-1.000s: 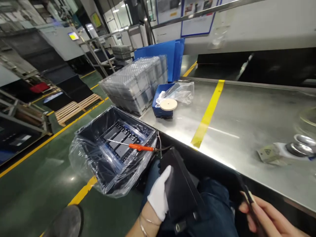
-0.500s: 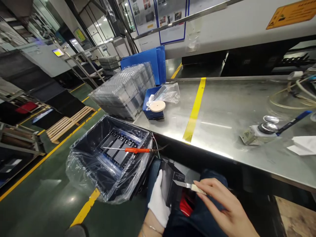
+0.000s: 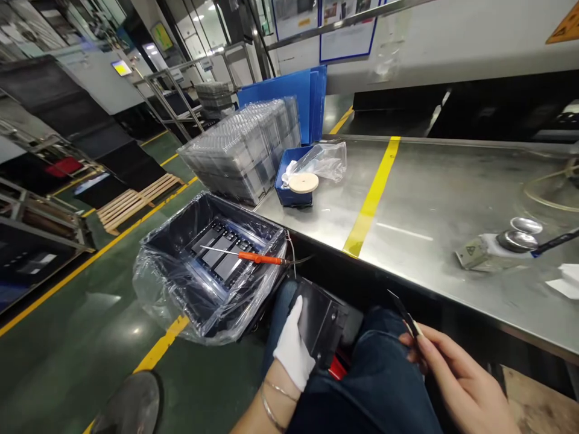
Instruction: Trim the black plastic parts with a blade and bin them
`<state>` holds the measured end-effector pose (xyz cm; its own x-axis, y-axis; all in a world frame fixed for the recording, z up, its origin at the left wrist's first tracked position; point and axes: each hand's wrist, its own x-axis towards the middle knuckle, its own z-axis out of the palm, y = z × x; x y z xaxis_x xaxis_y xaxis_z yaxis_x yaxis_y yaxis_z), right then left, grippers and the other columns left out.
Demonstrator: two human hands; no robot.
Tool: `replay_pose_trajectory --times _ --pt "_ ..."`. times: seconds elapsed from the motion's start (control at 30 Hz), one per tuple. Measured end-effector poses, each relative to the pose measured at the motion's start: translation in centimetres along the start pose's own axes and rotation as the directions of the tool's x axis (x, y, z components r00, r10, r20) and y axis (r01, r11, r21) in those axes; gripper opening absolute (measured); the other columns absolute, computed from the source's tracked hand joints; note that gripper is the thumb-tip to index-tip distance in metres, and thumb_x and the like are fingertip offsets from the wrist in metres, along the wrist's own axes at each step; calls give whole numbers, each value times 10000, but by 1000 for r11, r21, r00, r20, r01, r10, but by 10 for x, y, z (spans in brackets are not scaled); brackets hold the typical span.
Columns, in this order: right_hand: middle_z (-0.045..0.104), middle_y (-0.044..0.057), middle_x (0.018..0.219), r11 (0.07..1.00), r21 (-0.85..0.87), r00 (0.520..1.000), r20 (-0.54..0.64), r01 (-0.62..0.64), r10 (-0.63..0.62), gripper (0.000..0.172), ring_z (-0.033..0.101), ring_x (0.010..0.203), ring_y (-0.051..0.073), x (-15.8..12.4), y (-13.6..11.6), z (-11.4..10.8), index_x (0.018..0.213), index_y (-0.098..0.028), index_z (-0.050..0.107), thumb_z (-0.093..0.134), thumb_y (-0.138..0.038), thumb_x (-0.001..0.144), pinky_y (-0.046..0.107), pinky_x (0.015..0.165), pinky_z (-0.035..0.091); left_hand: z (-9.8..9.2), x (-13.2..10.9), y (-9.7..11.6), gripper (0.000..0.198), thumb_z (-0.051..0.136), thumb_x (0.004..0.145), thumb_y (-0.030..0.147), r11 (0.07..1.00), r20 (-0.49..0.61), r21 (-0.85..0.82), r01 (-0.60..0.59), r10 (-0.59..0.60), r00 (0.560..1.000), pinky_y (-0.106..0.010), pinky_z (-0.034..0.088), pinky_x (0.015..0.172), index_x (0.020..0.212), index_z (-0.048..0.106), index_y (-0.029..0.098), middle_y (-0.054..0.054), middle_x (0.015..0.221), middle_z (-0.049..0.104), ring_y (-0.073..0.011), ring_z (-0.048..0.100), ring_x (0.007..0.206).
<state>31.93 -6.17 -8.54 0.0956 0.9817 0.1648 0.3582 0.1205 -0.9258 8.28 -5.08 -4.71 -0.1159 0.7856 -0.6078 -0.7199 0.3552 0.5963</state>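
Observation:
My left hand (image 3: 292,348), in a white glove, grips a flat black part (image 3: 322,320) that rests on my lap below the table edge. A bit of red shows under the part (image 3: 337,369). My bare right hand (image 3: 452,377) is to the right of it, fingers pinched on a thin dark blade-like tool (image 3: 404,313) whose tip points up and away from the part. The tool and the part are apart.
A black bin lined with clear plastic (image 3: 181,274) stands on the floor at my left, holding dark trays and an orange-handled screwdriver (image 3: 253,257). On the steel table (image 3: 434,205): stacked clear trays (image 3: 246,147), a blue box (image 3: 289,181) with a tape roll (image 3: 303,182), and a metal fixture (image 3: 502,247).
My right hand has drawn the thin tool away from the black part, to the right. The left hand has kept its hold, and the part now lies tilted flatter on my lap.

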Motion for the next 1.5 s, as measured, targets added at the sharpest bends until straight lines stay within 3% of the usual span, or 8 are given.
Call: replay_pose_trajectory --times 0.07,0.2,0.37,0.57,0.8,1.07,1.27,1.5 --pt "734 -5 663 999 6 993 102 -53 52 407 662 507 111 -3 -3 0 932 -253 767 582 -616 945 107 490 519 -1 7 -4 62 752 855 214 987 -88 -105 124 -133 987 -120 296 1174 824 801 236 17 1020 797 -119 433 1448" --pt "638 -2 548 1000 22 951 308 -19 11 555 600 473 109 -4 -25 4 660 -212 672 491 -621 989 126 449 465 -15 27 -10 417 553 993 472 882 48 -247 401 -402 914 -312 436 1151 987 785 125 -98 1033 786 -222 642 1238" --pt "664 -4 596 995 27 887 451 95 -97 497 631 527 115 -6 -43 12 685 -207 668 476 -504 1034 164 526 489 -30 32 -2 415 575 982 469 872 164 -246 423 -392 905 -362 473 1113 1099 767 120 -99 1089 777 -232 723 1043" --pt "631 -29 584 972 94 827 511 217 -234 401 607 506 107 -11 -39 10 697 -226 642 523 -398 1039 189 516 474 -26 33 7 348 919 646 444 907 385 -138 398 -321 865 -439 383 1200 770 800 140 -115 1032 783 -345 613 1269" --pt "676 -37 623 956 116 788 544 269 -288 353 650 527 104 -11 -41 13 755 -240 676 534 -389 1041 171 533 506 -25 37 9 351 922 639 463 931 371 -150 333 -259 892 -451 383 1203 807 814 174 -81 997 794 -330 631 1247" --pt "754 -13 711 961 125 963 81 246 -257 261 717 561 138 20 -40 31 819 -239 751 696 -472 925 117 547 558 -29 31 -3 355 951 587 455 999 300 -42 5 7 954 -331 520 1015 785 805 199 -38 956 799 -194 741 849" --pt "671 -2 706 905 177 921 -28 387 -389 182 670 579 130 42 -55 70 872 -223 672 654 -377 968 168 544 557 -24 28 -15 369 877 675 548 980 463 94 -175 113 879 -299 538 904 885 824 248 -9 755 746 -156 692 700" --pt "638 4 698 802 177 806 65 571 -588 111 622 574 138 48 -61 64 894 -229 604 568 -147 961 216 535 514 -2 14 10 447 734 852 547 930 563 289 -228 28 826 -314 471 1036 1163 761 228 -81 1244 725 -263 636 1210"
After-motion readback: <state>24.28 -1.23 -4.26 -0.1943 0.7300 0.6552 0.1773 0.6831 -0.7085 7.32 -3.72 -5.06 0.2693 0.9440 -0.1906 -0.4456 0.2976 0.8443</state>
